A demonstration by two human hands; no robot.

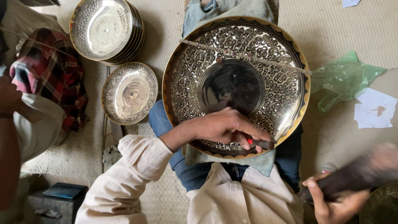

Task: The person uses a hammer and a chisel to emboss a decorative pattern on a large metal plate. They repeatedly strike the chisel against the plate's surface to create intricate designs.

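Left hand resting on near rim of large engraved brass tray lying across lap, fingers curling tight around small dark chisel touching patterned band. Right hand at lower right, fingers wrapping blurred dark mallet. Smaller engraved plate and stack of bowls sitting on mat to left.

A metal-engraving workshop, with the work done on the floor.

A large engraved brass plate rests on the person's lap, a cord stretched across it. A stack of similar plates and one smaller plate lie on a woven floor mat, beside scraps of paper, a green plastic bag and a folded checked cloth.
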